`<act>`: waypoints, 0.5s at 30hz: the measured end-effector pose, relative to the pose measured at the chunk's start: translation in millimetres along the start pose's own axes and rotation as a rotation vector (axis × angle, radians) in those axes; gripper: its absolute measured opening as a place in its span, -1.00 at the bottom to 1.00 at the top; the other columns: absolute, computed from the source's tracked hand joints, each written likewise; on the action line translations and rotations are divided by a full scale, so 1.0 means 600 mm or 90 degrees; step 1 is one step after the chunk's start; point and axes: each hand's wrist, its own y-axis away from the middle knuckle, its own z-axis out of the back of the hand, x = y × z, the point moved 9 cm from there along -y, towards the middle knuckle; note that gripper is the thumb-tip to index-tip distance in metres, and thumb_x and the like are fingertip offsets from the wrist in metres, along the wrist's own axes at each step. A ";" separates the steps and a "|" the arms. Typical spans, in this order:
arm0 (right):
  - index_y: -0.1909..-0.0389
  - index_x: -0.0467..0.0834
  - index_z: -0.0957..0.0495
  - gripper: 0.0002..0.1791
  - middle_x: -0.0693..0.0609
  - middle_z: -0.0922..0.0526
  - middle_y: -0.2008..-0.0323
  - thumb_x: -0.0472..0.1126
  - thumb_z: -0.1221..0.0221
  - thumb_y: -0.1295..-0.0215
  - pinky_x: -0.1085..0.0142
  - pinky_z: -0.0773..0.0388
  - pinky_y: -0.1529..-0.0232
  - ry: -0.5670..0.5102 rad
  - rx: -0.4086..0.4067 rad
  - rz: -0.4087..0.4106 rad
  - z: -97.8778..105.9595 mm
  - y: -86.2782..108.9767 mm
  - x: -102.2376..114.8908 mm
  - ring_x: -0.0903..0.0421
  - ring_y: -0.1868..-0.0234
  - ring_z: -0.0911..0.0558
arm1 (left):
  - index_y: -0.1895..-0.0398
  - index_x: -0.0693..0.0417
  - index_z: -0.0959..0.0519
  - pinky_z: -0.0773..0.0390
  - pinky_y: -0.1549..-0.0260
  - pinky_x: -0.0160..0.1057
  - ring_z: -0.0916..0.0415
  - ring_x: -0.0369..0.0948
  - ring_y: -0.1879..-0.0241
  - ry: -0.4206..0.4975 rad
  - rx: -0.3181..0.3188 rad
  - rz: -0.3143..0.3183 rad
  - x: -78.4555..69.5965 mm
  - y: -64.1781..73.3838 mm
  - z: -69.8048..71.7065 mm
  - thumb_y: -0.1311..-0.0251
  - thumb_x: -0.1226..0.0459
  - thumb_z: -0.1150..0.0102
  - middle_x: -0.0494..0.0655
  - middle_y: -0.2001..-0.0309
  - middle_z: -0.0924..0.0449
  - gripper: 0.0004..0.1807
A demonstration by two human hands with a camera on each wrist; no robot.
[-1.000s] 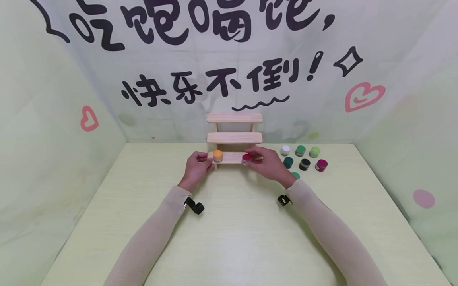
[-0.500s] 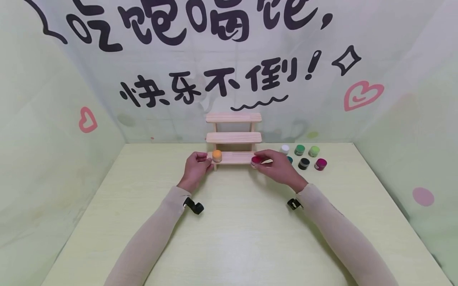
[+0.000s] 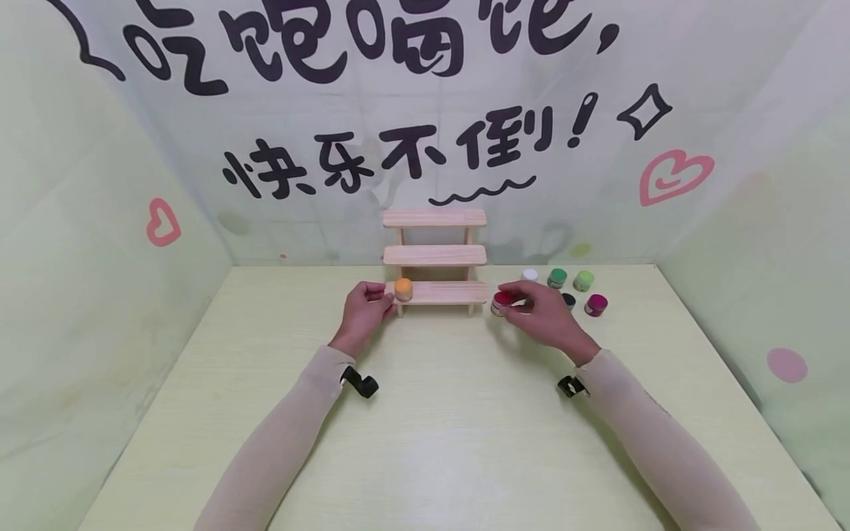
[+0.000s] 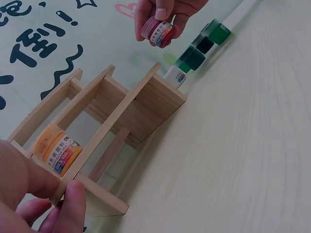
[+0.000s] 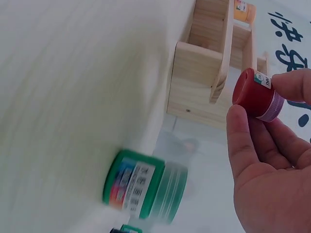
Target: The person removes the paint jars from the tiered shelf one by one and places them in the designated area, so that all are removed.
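Observation:
A three-step wooden display stand [image 3: 434, 255] stands against the back wall. My left hand [image 3: 363, 316] pinches the left end of its lowest step, fingertips [image 4: 73, 204] against the board's edge in the left wrist view. On that step, close to this hand, sits an orange paint jar [image 3: 403, 289]. Past the stand's right end, my right hand [image 3: 546, 316] holds a small red paint jar [image 3: 499, 304] between thumb and fingers. The right wrist view shows this red jar [image 5: 254, 97] raised off the table and tilted, near the end of the stand.
Several more paint jars stand on the table right of the stand: white [image 3: 529, 276], green [image 3: 557, 278], light green [image 3: 584, 281], black [image 3: 568, 301] and magenta [image 3: 595, 305]. My right hand partly covers this group. A green jar [image 5: 138, 187] is close in the right wrist view.
My right hand has carried the red jar rightward, from in front of the lowest step to beyond the stand's right end. My left hand and the orange jar have stayed put.

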 end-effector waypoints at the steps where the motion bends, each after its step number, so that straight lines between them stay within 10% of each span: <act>1: -0.23 -0.20 -0.66 -0.55 -0.12 -0.77 -0.06 -0.11 -0.40 -0.40 0.13 -0.80 -0.10 0.004 -0.001 0.000 0.004 0.002 -0.002 -0.06 -0.07 -0.74 | -0.21 0.25 -0.44 -0.79 0.01 -0.32 -0.62 -0.16 0.13 0.003 0.000 0.000 0.000 0.000 0.000 -0.41 0.45 -0.25 0.10 -0.05 -0.48 -0.63; 15: -0.27 -0.24 -0.62 -0.51 -0.13 -0.75 -0.06 -0.15 -0.40 -0.39 0.44 -0.76 -0.05 0.011 -0.024 -0.018 0.045 0.031 -0.034 -0.03 -0.06 -0.72 | -0.23 0.22 -0.44 -0.79 0.03 -0.34 -0.62 -0.15 0.10 -0.013 0.002 0.006 0.001 -0.002 -0.001 -0.42 0.43 -0.26 0.09 -0.08 -0.48 -0.62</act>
